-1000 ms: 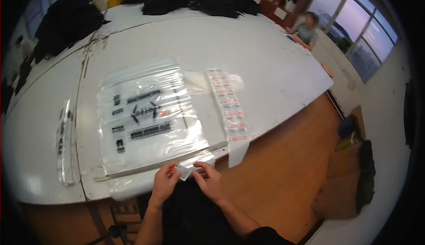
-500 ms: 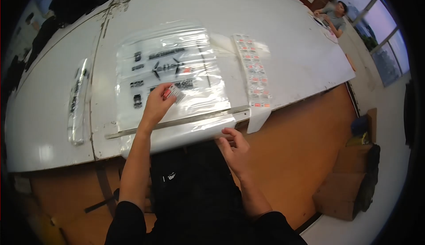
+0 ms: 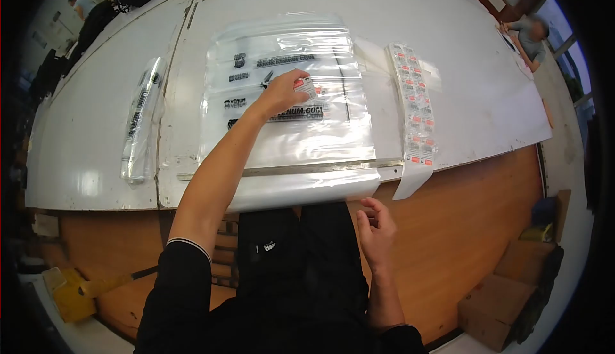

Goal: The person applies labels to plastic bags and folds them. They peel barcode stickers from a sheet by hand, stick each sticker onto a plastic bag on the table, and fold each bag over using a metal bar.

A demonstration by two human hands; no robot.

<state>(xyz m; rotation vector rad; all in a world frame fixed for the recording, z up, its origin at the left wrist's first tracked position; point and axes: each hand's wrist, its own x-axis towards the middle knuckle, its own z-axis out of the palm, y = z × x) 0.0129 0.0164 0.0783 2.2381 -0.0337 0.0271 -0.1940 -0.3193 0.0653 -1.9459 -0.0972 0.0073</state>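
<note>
A stack of clear plastic bags (image 3: 282, 143) with black print lies flat on the white table, its near end hanging over the edge. Above the printed part, my left hand (image 3: 282, 95) pinches a small white and red sticker (image 3: 306, 88). Whether the sticker touches the bag cannot be made out. My right hand (image 3: 378, 229) is off the table's front edge, fingers loosely bent and apart, holding nothing. To the right of the bags lies a long sheet of similar stickers (image 3: 415, 107), its blank end drooping over the edge.
A metal strip (image 3: 295, 169) crosses the bags near the table's front edge. A rolled or folded plastic bag (image 3: 141, 123) lies at the left. Another person (image 3: 532, 37) sits at the far right corner; cardboard boxes (image 3: 493, 309) stand on the floor at right.
My left hand has moved forward and right over the print with the sticker. My right hand has drawn back from the bags' near edge. The view has shifted.
</note>
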